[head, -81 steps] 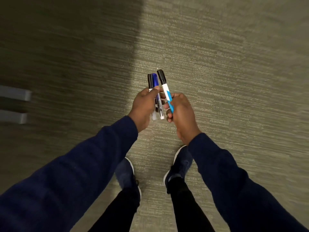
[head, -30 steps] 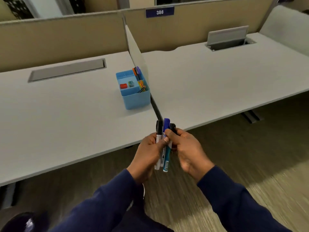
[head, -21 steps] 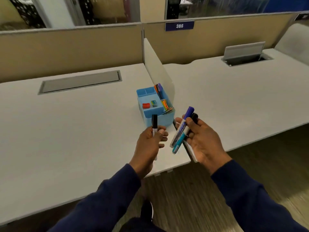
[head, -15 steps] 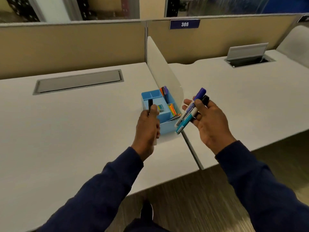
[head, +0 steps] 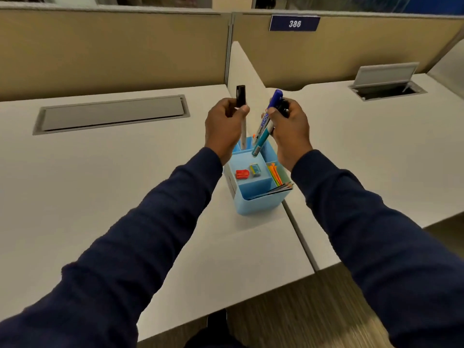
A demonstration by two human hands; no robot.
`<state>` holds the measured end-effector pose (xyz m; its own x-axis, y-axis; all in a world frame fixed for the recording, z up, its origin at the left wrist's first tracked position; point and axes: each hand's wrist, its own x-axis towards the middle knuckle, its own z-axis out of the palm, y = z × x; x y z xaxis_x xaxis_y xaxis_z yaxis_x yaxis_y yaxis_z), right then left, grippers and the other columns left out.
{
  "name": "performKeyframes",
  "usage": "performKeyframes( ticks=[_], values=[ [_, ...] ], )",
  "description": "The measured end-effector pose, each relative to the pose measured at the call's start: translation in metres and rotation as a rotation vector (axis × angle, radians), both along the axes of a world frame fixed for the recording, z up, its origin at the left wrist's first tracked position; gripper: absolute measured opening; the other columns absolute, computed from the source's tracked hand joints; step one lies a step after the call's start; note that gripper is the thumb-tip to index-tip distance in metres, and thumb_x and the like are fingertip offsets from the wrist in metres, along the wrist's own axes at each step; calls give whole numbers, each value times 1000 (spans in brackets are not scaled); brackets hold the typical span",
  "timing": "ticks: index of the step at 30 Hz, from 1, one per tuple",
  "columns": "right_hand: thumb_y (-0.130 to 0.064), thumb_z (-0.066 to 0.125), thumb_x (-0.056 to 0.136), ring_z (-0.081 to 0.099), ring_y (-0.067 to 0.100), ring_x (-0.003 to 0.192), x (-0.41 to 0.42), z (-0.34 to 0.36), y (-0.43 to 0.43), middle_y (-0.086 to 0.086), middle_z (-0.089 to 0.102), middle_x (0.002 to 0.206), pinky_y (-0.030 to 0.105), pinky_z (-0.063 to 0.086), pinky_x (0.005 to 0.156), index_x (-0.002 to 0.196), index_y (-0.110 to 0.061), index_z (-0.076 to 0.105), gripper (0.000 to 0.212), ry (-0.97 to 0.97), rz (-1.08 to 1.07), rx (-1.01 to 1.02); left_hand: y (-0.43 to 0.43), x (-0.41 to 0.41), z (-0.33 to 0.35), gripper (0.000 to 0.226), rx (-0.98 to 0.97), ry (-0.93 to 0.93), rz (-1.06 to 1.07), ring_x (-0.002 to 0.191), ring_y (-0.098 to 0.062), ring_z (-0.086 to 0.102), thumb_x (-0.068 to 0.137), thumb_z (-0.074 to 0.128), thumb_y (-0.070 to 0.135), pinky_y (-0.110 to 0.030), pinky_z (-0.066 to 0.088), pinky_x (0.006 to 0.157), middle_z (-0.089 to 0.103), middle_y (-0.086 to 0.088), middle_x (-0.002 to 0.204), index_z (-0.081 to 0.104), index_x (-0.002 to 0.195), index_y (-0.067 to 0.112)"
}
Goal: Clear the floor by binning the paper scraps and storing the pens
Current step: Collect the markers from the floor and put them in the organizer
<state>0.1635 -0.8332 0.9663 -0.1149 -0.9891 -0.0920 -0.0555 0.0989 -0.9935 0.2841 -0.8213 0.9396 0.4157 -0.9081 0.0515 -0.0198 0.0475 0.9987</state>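
A light blue desk organiser point(head: 261, 202) with several compartments stands on the white desk point(head: 100, 187), beside the divider. My left hand point(head: 223, 129) grips a black-capped white marker point(head: 241, 106) upright, its lower end dipping into the organiser's back compartment. My right hand point(head: 288, 126) holds two markers over the organiser: a blue-capped one point(head: 270, 111) and a teal one point(head: 261, 141), both slanting down towards it. A third dark cap shows behind my right fingers.
The organiser holds a red sharpener point(head: 242, 174), a small teal eraser point(head: 255, 169) and orange sticks point(head: 275, 173). A closed cable flap point(head: 113, 114) lies to the left, an open one point(head: 386, 84) to the right. Tan partitions with a sign reading 386 point(head: 294, 23) stand behind.
I rose from the carpet and came to the desk. The markers were split between my hands, and both hands moved forward over the organiser, the left marker's end lowering into it.
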Motion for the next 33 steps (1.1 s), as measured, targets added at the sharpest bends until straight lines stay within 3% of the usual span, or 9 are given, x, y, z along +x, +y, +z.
performKeyframes(
  ticks=[3, 6, 14, 21, 26, 33],
  values=[
    [-13, 58, 99, 63, 23, 115, 10, -12, -18, 8, 64, 126, 43, 54, 101, 130, -14, 56, 31, 68, -8, 8, -19, 5, -13, 19, 19, -158, -26, 97, -17, 65, 95, 65, 17, -31, 55, 89, 70, -3, 103, 65, 113, 10],
    [-11, 59, 98, 63, 23, 113, 18, -21, -34, 8, 65, 124, 42, 54, 100, 129, -12, 58, 31, 111, -15, 14, -32, 10, -31, 24, 58, -269, -41, 101, -20, 64, 94, 67, 18, -41, 54, 95, 70, -6, 108, 65, 115, 9],
    [-12, 60, 97, 63, 27, 114, 32, -29, -58, 11, 66, 125, 45, 53, 101, 132, -12, 59, 35, 327, 98, 61, -43, 22, -70, 22, 140, -402, -82, 100, -22, 64, 91, 69, 24, -52, 48, 98, 66, 6, 99, 63, 111, 18],
    [-11, 57, 98, 62, 27, 118, 33, -34, -65, 10, 66, 127, 46, 50, 104, 133, -12, 59, 35, 407, 203, 67, -44, 31, -80, 22, 151, -407, -132, 107, -19, 62, 93, 67, 21, -52, 46, 101, 70, 6, 108, 63, 115, 21],
    [-8, 57, 98, 61, 27, 120, 34, -37, -70, 10, 66, 129, 47, 48, 106, 135, -11, 58, 37, 414, 255, 71, -47, 34, -75, 37, 138, -389, -170, 114, -18, 59, 93, 68, 36, -51, 44, 104, 69, 4, 120, 61, 126, 24],
    [-8, 58, 98, 63, 28, 116, 36, -36, -74, 12, 66, 126, 45, 52, 103, 135, -10, 58, 36, 421, 289, 36, -60, 27, -66, 30, 147, -310, -160, 102, -20, 64, 92, 69, 32, -50, 47, 102, 67, 4, 99, 64, 119, 19]
  ],
)
